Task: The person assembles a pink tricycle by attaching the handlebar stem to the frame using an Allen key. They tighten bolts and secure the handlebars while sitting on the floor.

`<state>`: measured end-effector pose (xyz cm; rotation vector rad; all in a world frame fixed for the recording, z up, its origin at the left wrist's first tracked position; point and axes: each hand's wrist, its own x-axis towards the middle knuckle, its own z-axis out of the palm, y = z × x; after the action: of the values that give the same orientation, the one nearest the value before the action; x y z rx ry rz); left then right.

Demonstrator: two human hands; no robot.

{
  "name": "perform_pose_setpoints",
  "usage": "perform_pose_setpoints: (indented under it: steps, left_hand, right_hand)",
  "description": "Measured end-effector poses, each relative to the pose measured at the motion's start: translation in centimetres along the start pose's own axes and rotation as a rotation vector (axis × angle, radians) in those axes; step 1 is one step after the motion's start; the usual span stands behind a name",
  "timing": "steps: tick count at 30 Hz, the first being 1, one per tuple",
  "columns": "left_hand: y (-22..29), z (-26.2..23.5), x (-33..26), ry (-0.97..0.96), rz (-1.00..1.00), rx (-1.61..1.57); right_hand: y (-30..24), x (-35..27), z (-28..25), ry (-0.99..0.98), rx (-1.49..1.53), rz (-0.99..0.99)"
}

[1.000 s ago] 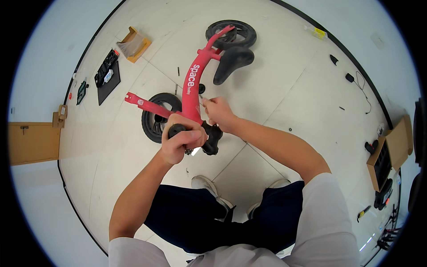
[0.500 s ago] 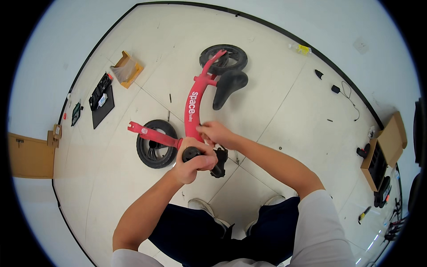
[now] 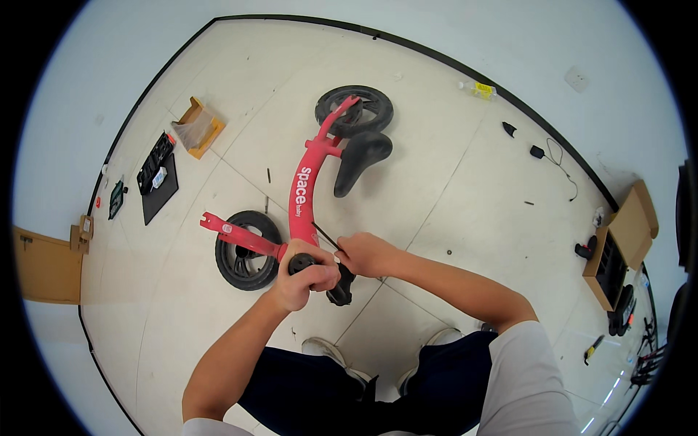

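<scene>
A red balance bike frame [image 3: 302, 192] lies on its side on the floor, with a black saddle [image 3: 361, 160] attached. At the near end, my left hand [image 3: 302, 276] is wrapped round a black handlebar grip [image 3: 300, 263]. Just right of it, my closed right hand [image 3: 366, 254] pinches a thin black hex key [image 3: 326, 236], whose far end meets the frame's lower part. The red fork [image 3: 243, 237] points left over one black wheel [image 3: 249, 272]. Another wheel [image 3: 378, 109] lies under the frame's far end. My fingers hide part of the handlebar stem.
An open cardboard box [image 3: 200, 131] and a black tool case [image 3: 155, 167] lie at left. Another open box [image 3: 611, 261] stands at right, with a yellow-black knife [image 3: 594, 349] nearer me. A clear bottle [image 3: 478, 90] and a cabled adapter [image 3: 537, 152] lie near the far wall.
My right hand has drawn back from the frame, and the thin black hex key now shows between its fingers and the tube. My left hand keeps its grip on the handlebar.
</scene>
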<state>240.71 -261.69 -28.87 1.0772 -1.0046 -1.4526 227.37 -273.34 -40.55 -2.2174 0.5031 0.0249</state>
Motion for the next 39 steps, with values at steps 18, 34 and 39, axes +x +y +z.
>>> perform_pose_setpoints:
  steps: [18,34,39]
  left_hand:
    - [0.7,-1.6,-2.0,-0.011,-0.055,0.012]
    - [1.8,-1.4,-2.7,-0.02,-0.036,0.024]
    - [1.7,-1.6,-2.8,0.013,-0.006,-0.002]
  right_hand:
    - [1.9,-0.7,-4.8,0.02,0.386,0.208]
    - [-0.3,-1.2,-2.6,-0.053,0.786,0.294]
    - [-0.4,-2.2,-0.7,0.004,0.425,0.252]
